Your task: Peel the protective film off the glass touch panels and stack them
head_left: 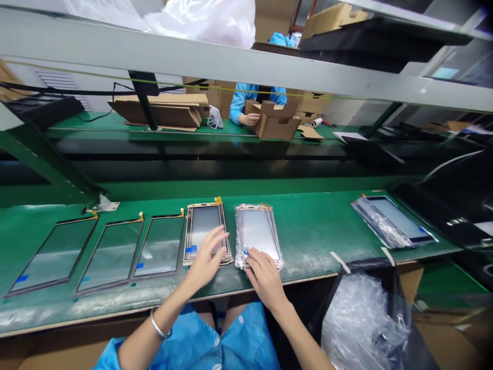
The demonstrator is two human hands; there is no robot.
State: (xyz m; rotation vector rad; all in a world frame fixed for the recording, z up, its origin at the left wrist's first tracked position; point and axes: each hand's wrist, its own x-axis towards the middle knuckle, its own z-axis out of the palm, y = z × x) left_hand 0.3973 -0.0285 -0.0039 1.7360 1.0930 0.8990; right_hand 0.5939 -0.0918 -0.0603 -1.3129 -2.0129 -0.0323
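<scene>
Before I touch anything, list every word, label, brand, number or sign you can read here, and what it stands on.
Readable text: none.
Blue tab on the leftmost touchscreen panel: too small to tell whether it bears print.
Orange flex connectors on the panel stack by the left hand: any markings too small to read.
Open cardboard box at the far bench: too blurred to read any marking.

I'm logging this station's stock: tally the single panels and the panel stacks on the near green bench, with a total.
Single transparent, dark-framed rectangular glass-like panels: 3
Stacks of rectangular glass-like panels: 3
Total: 6
</scene>
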